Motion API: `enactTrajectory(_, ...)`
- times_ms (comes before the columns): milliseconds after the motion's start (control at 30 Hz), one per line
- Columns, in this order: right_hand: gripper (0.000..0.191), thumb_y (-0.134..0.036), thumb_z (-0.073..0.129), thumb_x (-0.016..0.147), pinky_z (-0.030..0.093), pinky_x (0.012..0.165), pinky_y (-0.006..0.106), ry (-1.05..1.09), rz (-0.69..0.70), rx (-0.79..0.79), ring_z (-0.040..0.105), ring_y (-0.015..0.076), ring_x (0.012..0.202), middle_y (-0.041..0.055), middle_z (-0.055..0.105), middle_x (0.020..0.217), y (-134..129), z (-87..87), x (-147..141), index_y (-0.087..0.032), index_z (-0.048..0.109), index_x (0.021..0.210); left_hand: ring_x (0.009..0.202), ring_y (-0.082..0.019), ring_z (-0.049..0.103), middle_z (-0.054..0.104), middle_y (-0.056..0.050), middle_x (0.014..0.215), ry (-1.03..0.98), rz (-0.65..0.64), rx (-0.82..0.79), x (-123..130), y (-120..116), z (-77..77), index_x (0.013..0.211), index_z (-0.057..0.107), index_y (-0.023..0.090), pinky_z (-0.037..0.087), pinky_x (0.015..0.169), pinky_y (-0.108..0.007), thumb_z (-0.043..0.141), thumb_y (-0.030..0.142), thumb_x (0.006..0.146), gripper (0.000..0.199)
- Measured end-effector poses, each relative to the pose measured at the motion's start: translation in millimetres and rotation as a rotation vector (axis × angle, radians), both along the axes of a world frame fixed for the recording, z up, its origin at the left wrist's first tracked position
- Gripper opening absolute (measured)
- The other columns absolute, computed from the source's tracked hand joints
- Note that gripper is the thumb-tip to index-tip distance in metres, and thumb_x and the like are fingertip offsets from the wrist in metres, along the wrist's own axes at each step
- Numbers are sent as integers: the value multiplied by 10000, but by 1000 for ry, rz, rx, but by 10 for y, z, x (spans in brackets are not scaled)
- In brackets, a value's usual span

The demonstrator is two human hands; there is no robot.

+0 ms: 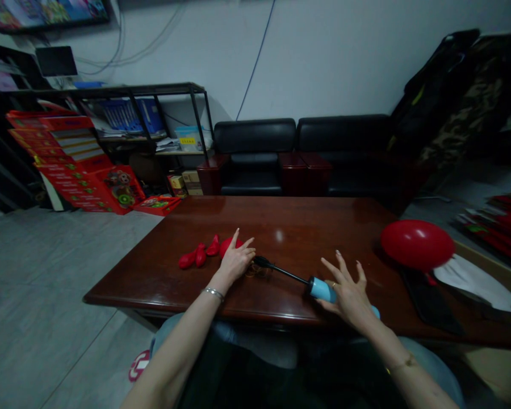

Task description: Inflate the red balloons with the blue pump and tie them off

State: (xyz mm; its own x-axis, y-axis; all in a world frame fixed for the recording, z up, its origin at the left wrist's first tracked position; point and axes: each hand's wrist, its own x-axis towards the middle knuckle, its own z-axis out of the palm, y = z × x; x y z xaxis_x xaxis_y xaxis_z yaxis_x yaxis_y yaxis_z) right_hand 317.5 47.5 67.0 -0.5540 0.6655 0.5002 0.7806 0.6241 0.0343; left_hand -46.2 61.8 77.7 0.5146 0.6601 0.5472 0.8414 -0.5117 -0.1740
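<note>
A balloon hand pump (322,289) lies across the front of the table, with a light-blue barrel and a thin black rod ending in a wider black piece. My right hand (350,295) is over the barrel, fingers spread and raised, hiding part of it. My left hand (235,262) has its fingers stretched out beside the pump's black end; whether they touch it I cannot tell. Partly behind that hand is a red balloon (225,246). Several small, slack red balloons (187,260) lie to its left. Thin yellowish loops (258,271) lie beneath the black end.
A large inflated red balloon (417,244) is at the right, above a dark flat object (430,298) and a white piece (479,282). The brown table (298,213) has black sofas (255,150) behind it. Red boxes (74,165) are stacked at the left.
</note>
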Motion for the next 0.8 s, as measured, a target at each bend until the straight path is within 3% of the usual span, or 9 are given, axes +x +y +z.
enactTrajectory(233,199,-397,684,745,37,1164,684,23,24,0,210,372,1480,52,425,1529,32,88,-534,-207,718,792,1298,-242,546,767,-25,1024,38,-71,-15,351,-25,33,913,728,177,-122,1214,-594,500,101,924,241)
enactTrajectory(367,214,-419,693,733,23,1171,671,74,31,-18,237,374,1471,65,469,1499,14,68,-617,-209,719,759,1301,-241,544,762,-17,1050,15,-58,-25,360,-37,61,962,725,188,-128,1209,-606,507,122,932,230)
enactTrajectory(600,281,-470,697,748,11,1162,680,68,57,-83,191,378,1485,61,432,1525,24,28,-258,-233,748,891,1275,-231,569,770,23,987,16,-74,-27,103,2,-9,920,732,221,-119,1226,-562,547,205,942,187)
enactTrajectory(800,309,-486,669,774,13,1147,698,36,23,-98,164,395,1488,90,407,1539,26,0,186,-239,757,936,1247,-243,593,775,12,974,-4,-16,-24,-56,27,71,929,739,231,-126,1216,-585,563,178,923,183)
